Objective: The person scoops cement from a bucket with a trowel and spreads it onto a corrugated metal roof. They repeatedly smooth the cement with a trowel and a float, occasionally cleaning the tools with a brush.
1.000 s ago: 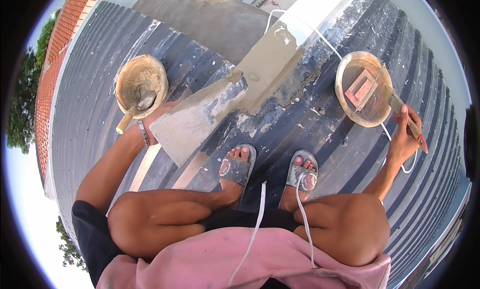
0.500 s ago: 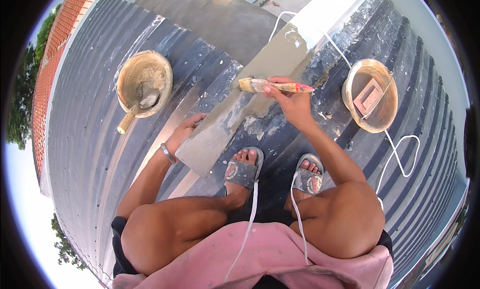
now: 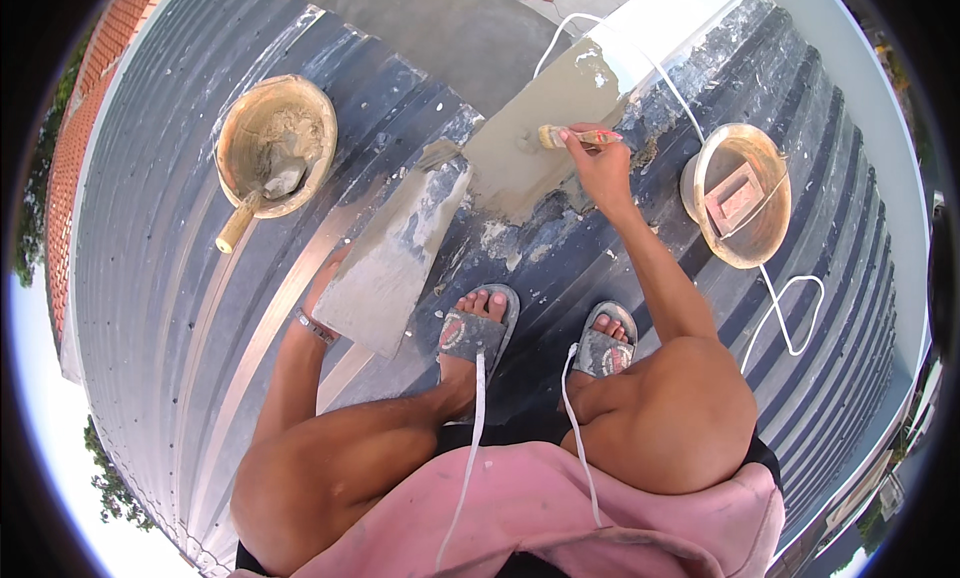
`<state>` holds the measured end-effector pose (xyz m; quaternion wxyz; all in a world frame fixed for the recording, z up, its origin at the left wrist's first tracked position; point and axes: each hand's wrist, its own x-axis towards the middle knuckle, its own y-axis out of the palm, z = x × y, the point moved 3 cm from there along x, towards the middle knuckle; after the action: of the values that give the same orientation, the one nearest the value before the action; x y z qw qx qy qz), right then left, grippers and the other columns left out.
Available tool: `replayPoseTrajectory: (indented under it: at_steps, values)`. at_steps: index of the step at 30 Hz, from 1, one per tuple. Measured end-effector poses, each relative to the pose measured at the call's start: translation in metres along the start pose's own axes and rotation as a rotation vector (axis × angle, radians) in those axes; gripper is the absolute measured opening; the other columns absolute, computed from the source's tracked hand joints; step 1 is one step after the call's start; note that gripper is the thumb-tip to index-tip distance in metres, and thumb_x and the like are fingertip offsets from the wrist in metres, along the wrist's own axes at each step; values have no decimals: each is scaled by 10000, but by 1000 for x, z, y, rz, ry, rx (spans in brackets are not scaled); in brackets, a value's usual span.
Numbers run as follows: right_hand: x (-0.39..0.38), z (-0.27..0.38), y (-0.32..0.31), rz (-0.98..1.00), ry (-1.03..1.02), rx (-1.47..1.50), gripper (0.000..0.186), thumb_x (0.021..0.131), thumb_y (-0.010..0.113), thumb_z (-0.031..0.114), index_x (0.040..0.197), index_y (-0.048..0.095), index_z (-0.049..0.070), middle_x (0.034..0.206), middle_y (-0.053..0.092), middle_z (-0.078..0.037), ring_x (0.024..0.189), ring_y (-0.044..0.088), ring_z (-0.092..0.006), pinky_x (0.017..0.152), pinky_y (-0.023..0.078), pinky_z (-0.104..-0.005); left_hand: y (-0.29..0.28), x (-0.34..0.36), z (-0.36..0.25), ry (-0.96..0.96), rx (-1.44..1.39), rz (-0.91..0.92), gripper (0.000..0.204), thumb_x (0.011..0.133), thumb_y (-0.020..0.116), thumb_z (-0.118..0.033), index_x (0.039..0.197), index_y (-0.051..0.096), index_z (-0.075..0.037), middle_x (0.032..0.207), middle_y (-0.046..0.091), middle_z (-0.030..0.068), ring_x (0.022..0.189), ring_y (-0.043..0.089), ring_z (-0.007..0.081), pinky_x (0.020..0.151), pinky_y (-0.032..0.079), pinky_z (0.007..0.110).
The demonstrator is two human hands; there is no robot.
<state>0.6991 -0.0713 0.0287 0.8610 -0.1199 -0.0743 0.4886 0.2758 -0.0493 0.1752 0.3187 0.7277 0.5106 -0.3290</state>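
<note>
My right hand (image 3: 604, 170) grips a paintbrush (image 3: 550, 136) with pale bristles and a worn, red-marked handle. The bristles rest on a strip of smooth wet grey mortar (image 3: 515, 163) that runs up towards a white wall top. At the lower left, my left hand (image 3: 326, 280) holds the outer edge of a flat, tapering grey board (image 3: 385, 268), smeared with mortar at its far end. That board slants over the roof beside the mortar strip; most of my left fingers are hidden behind it.
Dark corrugated roofing (image 3: 300, 168) spreads around me. On the left is a bucket (image 3: 228, 128) of mortar with a wooden-handled trowel (image 3: 238, 226). A second bucket (image 3: 778, 228) on the right holds a reddish float (image 3: 733, 196). A white cord (image 3: 778, 313) loops over the roof.
My right hand has carried the brush farther up and right along the mortar. My left hand has drawn the grey board left and turned it, uncovering rough, chipped mortar and roofing.
</note>
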Motion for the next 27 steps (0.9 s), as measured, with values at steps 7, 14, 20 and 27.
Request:
replayPoseTrajectory:
  at_steps: [7, 14, 20, 27]
  values:
    - [-12, 46, -7, 64, 41, 192, 288, 974, 837, 223, 1102, 778, -28, 990, 813, -126, 901, 780, -171, 802, 612, -317, 52, -4, -41, 144, 735, -156, 376, 1004, 654, -129, 1366, 681, -30, 1066, 777, 94, 896, 727, 117, 789, 557, 312]
    - [-22, 97, 4, 291, 13, 339, 239, 970, 834, 189, 1095, 784, -8, 975, 812, -91, 876, 757, -140, 779, 595, -316, 89, -16, -63, 550, 1228, -258, 363, 968, 674, -128, 1327, 702, -87, 922, 718, 182, 847, 693, 319, 825, 519, 456]
    - [5, 76, -4, 155, -7, 58, 233, 979, 806, 203, 1065, 790, -12, 946, 811, -126, 850, 769, -194, 774, 592, -339, 101, -29, -82, 647, 1423, -366, 372, 961, 668, -93, 1331, 697, -105, 1102, 739, 252, 1071, 682, 476, 948, 529, 495]
    - [-4, 9, 3, 87, -115, -76, 222, 993, 775, 222, 1032, 778, 3, 1013, 745, -132, 862, 751, -254, 771, 580, -413, 80, -16, -67, 569, 1118, -361, 383, 973, 655, -61, 1355, 682, -72, 910, 746, 145, 828, 718, 288, 777, 541, 399]
